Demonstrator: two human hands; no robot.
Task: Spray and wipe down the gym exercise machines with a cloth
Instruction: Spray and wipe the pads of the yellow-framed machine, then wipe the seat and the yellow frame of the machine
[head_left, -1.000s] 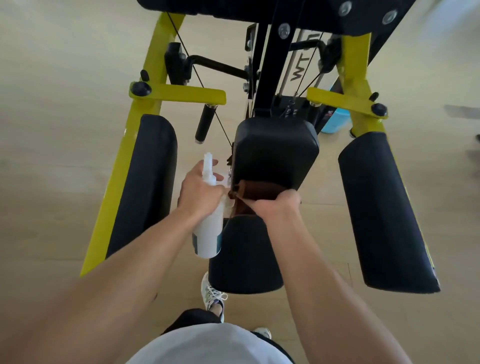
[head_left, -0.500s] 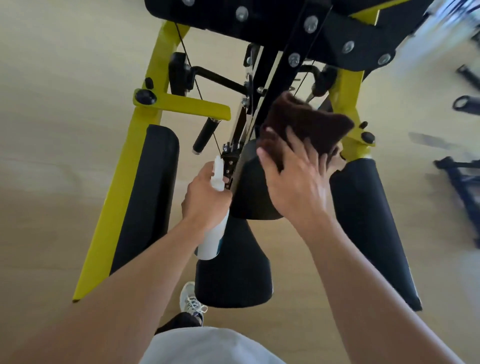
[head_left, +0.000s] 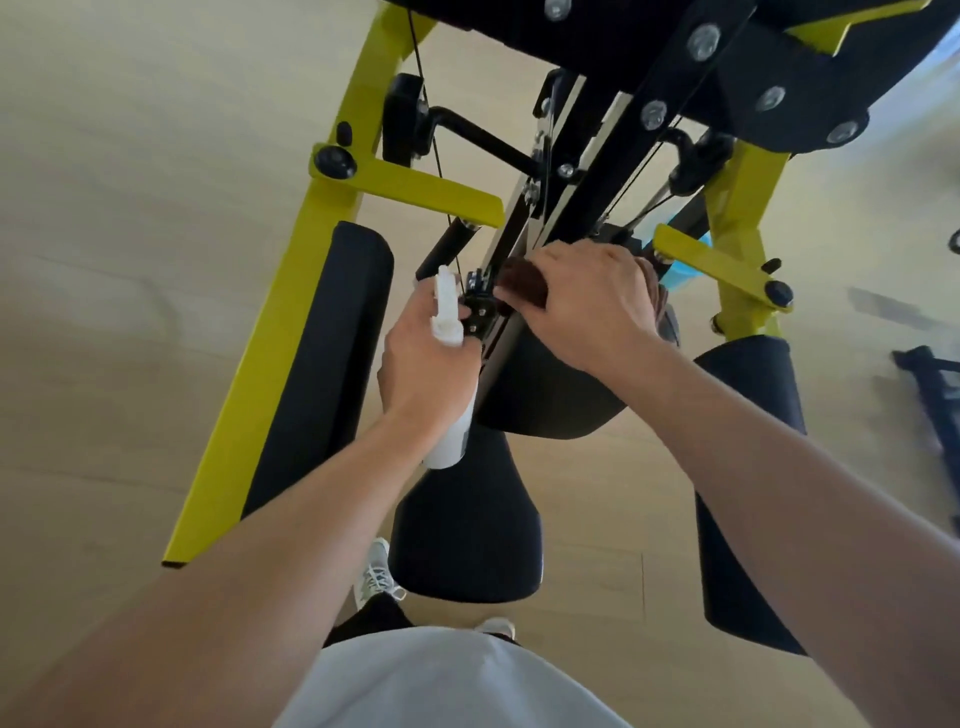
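yellow steel and black padding make up the one exercise machine (head_left: 332, 322) that fills the frame, seen from above by a person looking down at their own two bare arms. two yellow frame legs run down the picture, one at the left and one at the upper right, each with a short yellow bracket pointing inward. four black pads show: a long one (head_left: 322, 364) at the left, a long one (head_left: 748, 499) at the lower right, a rounded back pad (head_left: 545, 395) in the middle, and a seat pad (head_left: 467, 525) just below it. a black central column (head_left: 613, 171) with silver bolts slants down from the top right toward the middle, with thin cables beside it.

left hand (head_left: 423, 364), centre of the frame, has its fingers curled round one white spray bottle (head_left: 449, 312); the nozzle sticks up above the knuckles and the bottle's base hangs below the wrist, just left of the back pad.

right hand (head_left: 592, 306), just right of centre, has its fingers bent over one dark brown cloth (head_left: 522, 283), holding it against the lower end of the column, above the back pad. cloth peeks out at both sides of the hand.

pale wood-look floor (head_left: 130, 208) lies all around. one white sneaker (head_left: 376, 571) shows near the bottom centre, beside the seat pad, above a light grey shirt (head_left: 447, 680). something light blue (head_left: 680, 270) shows behind the right bracket; what it is cannot be told.
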